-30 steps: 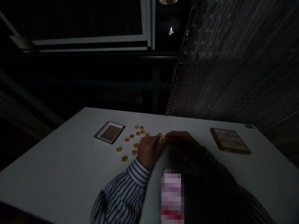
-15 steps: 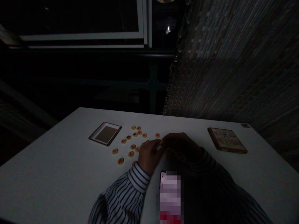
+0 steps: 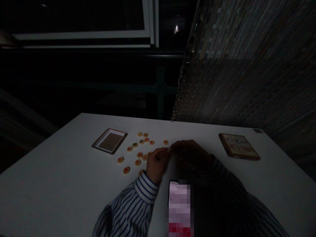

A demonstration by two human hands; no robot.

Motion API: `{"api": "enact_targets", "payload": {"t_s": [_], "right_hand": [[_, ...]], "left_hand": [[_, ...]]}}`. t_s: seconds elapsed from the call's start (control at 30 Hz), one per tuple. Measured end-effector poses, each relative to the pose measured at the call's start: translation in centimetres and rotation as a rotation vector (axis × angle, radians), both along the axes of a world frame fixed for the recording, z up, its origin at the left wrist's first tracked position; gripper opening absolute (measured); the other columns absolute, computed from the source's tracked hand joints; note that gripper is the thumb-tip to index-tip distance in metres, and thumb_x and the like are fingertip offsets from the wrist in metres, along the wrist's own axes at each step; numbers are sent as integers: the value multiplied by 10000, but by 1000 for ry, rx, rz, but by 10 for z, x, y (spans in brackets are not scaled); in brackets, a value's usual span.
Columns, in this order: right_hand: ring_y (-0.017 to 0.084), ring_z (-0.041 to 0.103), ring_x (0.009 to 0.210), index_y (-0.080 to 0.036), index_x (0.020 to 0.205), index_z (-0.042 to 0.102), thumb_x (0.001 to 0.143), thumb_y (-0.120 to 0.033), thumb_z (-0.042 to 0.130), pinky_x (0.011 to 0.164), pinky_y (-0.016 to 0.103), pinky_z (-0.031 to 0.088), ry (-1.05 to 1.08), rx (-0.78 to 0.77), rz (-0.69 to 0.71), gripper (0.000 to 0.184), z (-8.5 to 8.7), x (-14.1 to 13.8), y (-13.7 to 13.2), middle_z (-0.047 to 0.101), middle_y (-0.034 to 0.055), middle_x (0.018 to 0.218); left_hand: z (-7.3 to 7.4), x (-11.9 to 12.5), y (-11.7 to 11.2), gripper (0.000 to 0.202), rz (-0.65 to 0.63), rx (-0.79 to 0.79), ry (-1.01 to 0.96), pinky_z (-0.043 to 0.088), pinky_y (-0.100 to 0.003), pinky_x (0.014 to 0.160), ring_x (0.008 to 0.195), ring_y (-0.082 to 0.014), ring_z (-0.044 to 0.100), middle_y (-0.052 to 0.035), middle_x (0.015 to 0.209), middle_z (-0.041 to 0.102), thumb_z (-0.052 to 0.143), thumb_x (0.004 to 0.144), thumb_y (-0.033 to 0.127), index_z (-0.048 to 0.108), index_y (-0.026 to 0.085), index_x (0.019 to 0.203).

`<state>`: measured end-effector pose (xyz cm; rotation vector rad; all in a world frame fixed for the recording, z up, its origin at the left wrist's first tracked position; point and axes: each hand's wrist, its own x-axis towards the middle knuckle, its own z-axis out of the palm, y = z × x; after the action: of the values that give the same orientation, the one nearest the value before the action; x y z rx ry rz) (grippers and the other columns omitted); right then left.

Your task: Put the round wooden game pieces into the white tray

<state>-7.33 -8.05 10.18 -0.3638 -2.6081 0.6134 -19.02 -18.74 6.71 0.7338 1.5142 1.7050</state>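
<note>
The left hand [image 3: 156, 164] pinches a small round piece [image 3: 169, 150] in its fingertips. The right hand [image 3: 194, 153] is curled, and its fingertips meet the left ones at that piece. It is too dark to tell if the right hand grips it too. One loose piece [image 3: 165, 142] lies just past them, at twelve o'clock.

More round pieces [image 3: 137, 162] are spread on the white surface [image 3: 61, 181] from eight to eleven o'clock of the hands. Most have red signs on top, and a couple have black ones. They look like Chinese letters, but they are too small to read.

Past them, near ten o'clock, is an open box [image 3: 97, 144]. At three o'clock lies a flat box [image 3: 240, 144] with dark, curly marks on top, too blurry to read. A phone [image 3: 173, 194] is at six o'clock, its screen mostly hidden by blurry squares.
</note>
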Motion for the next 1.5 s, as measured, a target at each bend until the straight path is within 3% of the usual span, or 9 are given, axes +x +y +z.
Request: {"api": "enact_targets", "payload": {"t_s": [0.13,0.33,0.5,0.7,0.9,1.13,1.5], "right_hand": [[135,604,725,-167,883,612,811,-275,472,657,260,480,39,-119,30,191,-3,-1,0,666,52,822],[157,590,770,-156,967,586,775,-324,531,677,282,463,6,-5,-5,261,-3,-2,-3,650,70,866],[150,569,768,-182,933,599,828,-327,447,672,277,429,-75,123,4,234,2,-4,-5,644,59,861],[148,567,762,-195,947,595,833,-357,427,670,273,423,-85,128,-30,260,2,-3,-3,645,57,856],[158,584,807,-184,961,591,819,-348,455,706,284,444,-32,104,-76,256,-1,-4,-3,651,65,897],[148,585,779,-156,932,596,876,-283,346,706,291,450,-63,116,-42,285,5,-4,-4,655,70,863],[162,575,806,-205,958,601,809,-386,466,704,285,428,1,111,-34,271,3,-1,-3,645,63,906]], "left_hand": [[1,0,0,230,30,8,-53,488,-249,648,691,-144,629,-59,722,683,680,615,285,630,123,771],[-2,0,1,255,52,-4,-104,484,-262,654,714,-158,631,-71,758,686,671,621,314,628,121,782],[-3,-1,0,234,28,-5,-80,485,-280,688,743,-165,629,-70,787,689,613,677,320,653,126,802],[-1,-1,0,267,-17,40,-74,473,-292,763,848,-174,614,-65,898,682,604,697,320,657,147,894],[-1,1,0,270,23,1,-105,474,-310,782,839,-182,619,-68,870,688,656,645,298,665,139,863],[0,3,1,276,13,1,-146,485,-299,744,800,-175,625,-63,840,692,664,633,305,667,149,860],[0,3,1,293,11,39,-189,456,-303,795,859,-177,612,-68,903,681,633,674,330,653,146,901]]}}
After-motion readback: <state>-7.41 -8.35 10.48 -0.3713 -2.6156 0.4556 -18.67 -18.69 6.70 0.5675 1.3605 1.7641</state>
